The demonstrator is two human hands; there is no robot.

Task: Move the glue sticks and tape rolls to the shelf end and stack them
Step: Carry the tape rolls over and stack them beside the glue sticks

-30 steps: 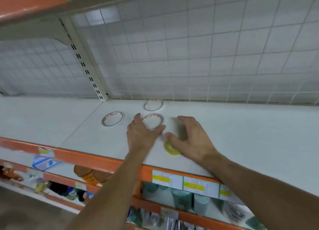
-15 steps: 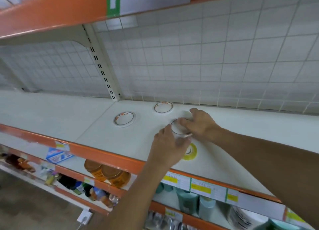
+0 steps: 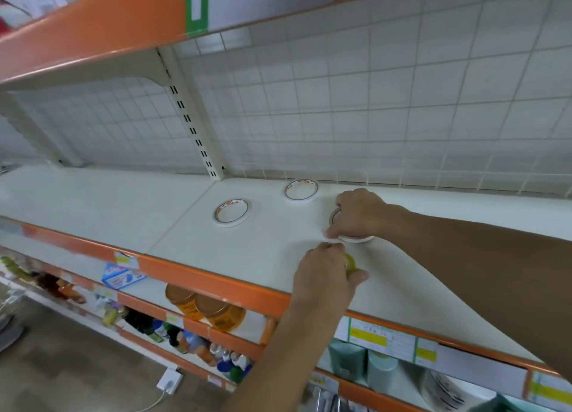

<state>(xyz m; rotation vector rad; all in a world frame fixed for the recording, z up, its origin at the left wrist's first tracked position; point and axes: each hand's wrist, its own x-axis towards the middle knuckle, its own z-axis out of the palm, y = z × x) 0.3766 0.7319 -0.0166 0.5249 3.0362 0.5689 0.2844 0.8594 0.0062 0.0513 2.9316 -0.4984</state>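
On the white shelf (image 3: pixel 253 250) with its orange front lip, the slotted upright post (image 3: pixel 192 127) at the back serves as the marker. Just right of the post's foot, a white tape roll (image 3: pixel 232 213) lies flat on the shelf, and a second white roll (image 3: pixel 301 189) lies flat farther right of it, closer to the wire-grid back wall (image 3: pixel 387 102). Farther right again, the right hand (image 3: pixel 360 213) rests on a third white roll (image 3: pixel 356 237), fingers curled over its top and round its rim so that most of the roll is hidden. Nearer the front lip, and well right of the post, the left hand (image 3: pixel 325 277) has its fingers curled round a small yellow tape roll (image 3: pixel 350 263), of which only a sliver shows past the knuckles; whether it is lifted or resting on the shelf I cannot tell. Below the lip, orange-lidded jars (image 3: pixel 207 309) and pale green cups (image 3: pixel 365 365) stand on the lower shelves, with yellow price labels (image 3: pixel 368 339) along the lip's right stretch.
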